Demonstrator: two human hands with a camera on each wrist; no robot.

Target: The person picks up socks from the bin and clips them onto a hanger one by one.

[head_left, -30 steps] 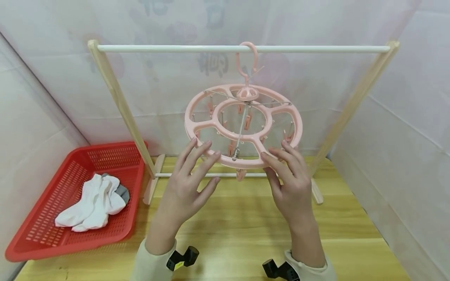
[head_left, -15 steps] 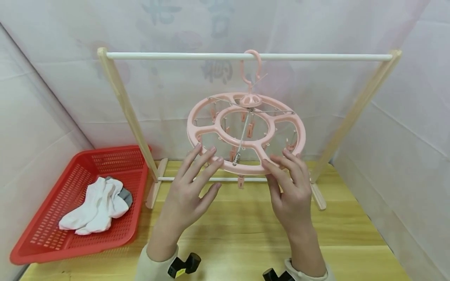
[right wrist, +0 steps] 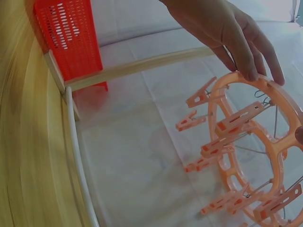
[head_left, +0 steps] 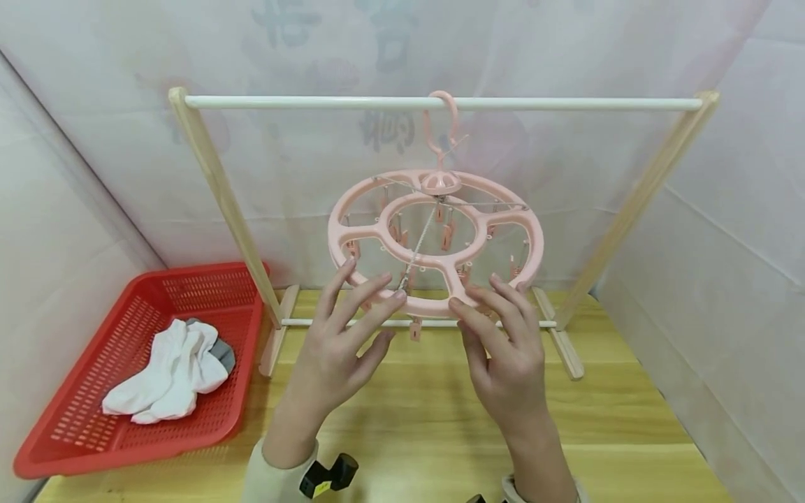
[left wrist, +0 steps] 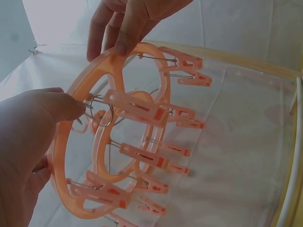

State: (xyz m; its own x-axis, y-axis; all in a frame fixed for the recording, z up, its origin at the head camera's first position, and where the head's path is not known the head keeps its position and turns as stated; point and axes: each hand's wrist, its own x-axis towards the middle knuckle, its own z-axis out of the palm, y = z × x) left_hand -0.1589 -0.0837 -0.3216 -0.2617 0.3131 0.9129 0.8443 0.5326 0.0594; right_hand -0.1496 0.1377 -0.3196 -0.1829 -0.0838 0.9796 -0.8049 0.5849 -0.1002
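Two hands pinching a pink hanger [head_left: 449, 263] that hangs from a white rail [head_left: 302, 103].
The far clips [left wrist: 137, 106] overlap so much I can't count them, the right wrist view chops off one side of the hanger, and the right sleeve [head_left: 512, 489] is nearly out of the head view. Left post [head_left: 216, 188] and right post [head_left: 636, 209] both stand well apart from the hanger, with the counter [head_left: 415, 419] underneath. Left hand [head_left: 336, 349] and right hand [head_left: 509, 363] reach up backs-out, fingers over the near rim, thumbs below; left thumb's contact is hard to judge from the head view. Red basket [head_left: 113, 457] sits off left, bunched socks [head_left: 166, 374] inside.
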